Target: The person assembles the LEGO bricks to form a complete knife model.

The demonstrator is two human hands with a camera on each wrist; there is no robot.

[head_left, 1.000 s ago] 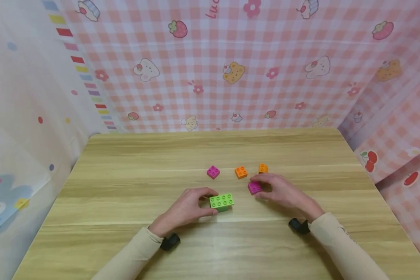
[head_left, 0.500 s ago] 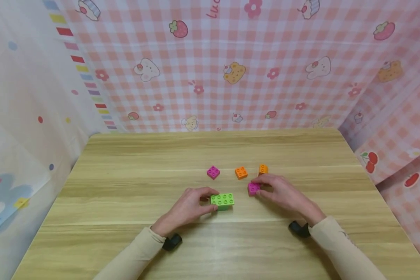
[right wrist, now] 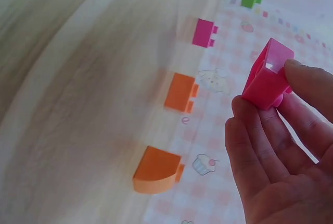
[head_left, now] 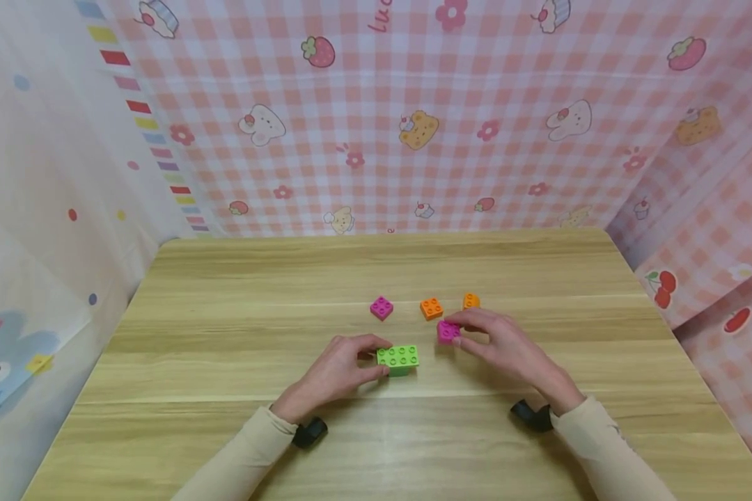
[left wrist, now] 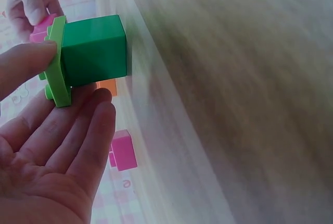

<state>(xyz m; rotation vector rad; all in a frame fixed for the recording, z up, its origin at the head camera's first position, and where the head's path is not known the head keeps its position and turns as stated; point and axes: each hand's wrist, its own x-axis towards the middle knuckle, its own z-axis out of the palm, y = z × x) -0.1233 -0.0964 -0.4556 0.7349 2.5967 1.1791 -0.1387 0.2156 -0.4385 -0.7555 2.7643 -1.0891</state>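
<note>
Smooth Plastic on Grained Wood

The lime plate (head_left: 398, 357) and dark green block (left wrist: 95, 50) look like smooth plastic; the held pink brick (right wrist: 265, 86) is glossy plastic. The desk (head_left: 225, 376) shows wood grain and a soft sheen. The backdrop (head_left: 376, 104) is matt, creased cloth, the sleeves (head_left: 244, 452) matt fabric.

The head view looks forward and down from above the near side of the desk (head_left: 163, 390), far enough off to frame most of its top and the checked cloth (head_left: 326, 90) behind. Turned sideways, the left wrist view sits low and close to the left hand's grip (left wrist: 57, 151) and faces forward and right, while the right wrist view, equally close to the right hand's grip (right wrist: 281, 177), is turned the opposite way and faces forward and left. All three share the green block (head_left: 398, 358) and pink brick (head_left: 448, 333).
</note>
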